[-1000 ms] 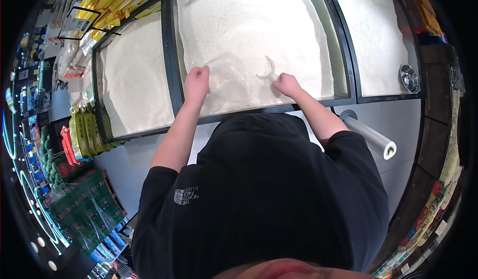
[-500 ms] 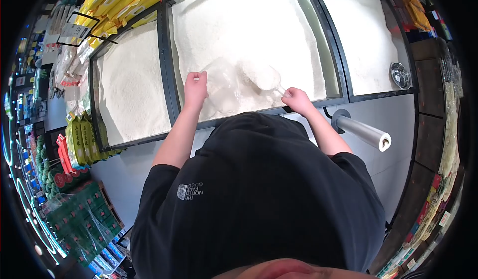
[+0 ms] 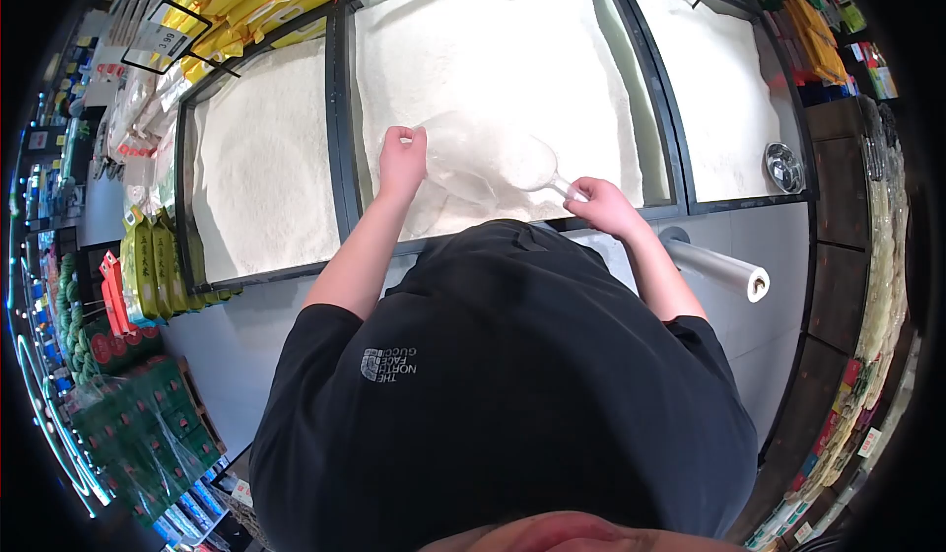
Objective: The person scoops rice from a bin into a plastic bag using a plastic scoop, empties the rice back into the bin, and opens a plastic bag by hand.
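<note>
My left hand (image 3: 402, 161) is closed on the edge of a clear plastic bag (image 3: 459, 150), held up above the white powder (image 3: 493, 59) in the middle bin. My right hand (image 3: 603, 205) grips the handle of a clear scoop (image 3: 532, 165). White powder shows in the scoop, and its front end is at the bag, overlapping the film. Whether the scoop's lip is inside the bag's mouth is hard to make out through the clear plastic.
Black frames (image 3: 344, 128) divide the bins. A metal bowl (image 3: 784, 168) lies in the right bin's near corner. A roll of plastic bags (image 3: 724, 269) sticks out at the front right. Yellow packs (image 3: 261, 0) and a price sign (image 3: 166, 41) stand at the left.
The scoop has come closer to the bag, and its front now overlaps the film. My left hand has shifted slightly right and up with the bag. The whole view has moved a little.
</note>
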Motion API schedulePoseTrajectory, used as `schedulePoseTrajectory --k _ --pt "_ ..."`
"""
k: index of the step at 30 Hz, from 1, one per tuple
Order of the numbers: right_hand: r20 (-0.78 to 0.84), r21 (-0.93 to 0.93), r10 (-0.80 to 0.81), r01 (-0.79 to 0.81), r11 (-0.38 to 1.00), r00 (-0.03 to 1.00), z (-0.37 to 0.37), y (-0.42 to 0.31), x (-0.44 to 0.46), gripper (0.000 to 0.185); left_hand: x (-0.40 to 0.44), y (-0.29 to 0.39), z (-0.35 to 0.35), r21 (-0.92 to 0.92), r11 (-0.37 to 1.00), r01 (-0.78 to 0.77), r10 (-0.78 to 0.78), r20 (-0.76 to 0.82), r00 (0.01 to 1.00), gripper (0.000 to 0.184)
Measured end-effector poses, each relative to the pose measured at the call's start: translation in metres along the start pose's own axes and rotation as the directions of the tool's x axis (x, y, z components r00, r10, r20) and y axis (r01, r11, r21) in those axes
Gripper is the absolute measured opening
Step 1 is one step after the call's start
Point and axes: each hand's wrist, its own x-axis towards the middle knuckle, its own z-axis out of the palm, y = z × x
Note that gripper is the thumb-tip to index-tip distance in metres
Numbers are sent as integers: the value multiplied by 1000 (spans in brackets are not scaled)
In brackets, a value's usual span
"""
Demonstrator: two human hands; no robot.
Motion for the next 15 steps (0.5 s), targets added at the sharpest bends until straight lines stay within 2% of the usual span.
schedulePoseTrajectory --k 2,5,9,12,15 --pt "39 -34 -43 44 998 998 7 -6 10 26 -4 -3 -1 -17 1000 -2 3 8 1000 29" --pt "47 -279 -229 233 932 972 26 -15 37 30 -11 -7 -1 -9 1000 8 -8 46 999 28" --pt "157 -682 -260 295 669 953 58 -76 59 39 -20 -13 -2 -18 1000 8 -6 76 997 28" --pt "192 -827 -188 262 497 963 73 -102 71 41 -26 -14 -7 -18 1000 14 -13 67 998 27" --pt "143 -820 -218 239 520 966 63 -95 68 41 -23 -20 -12 24 1000 0 -1 46 999 28"
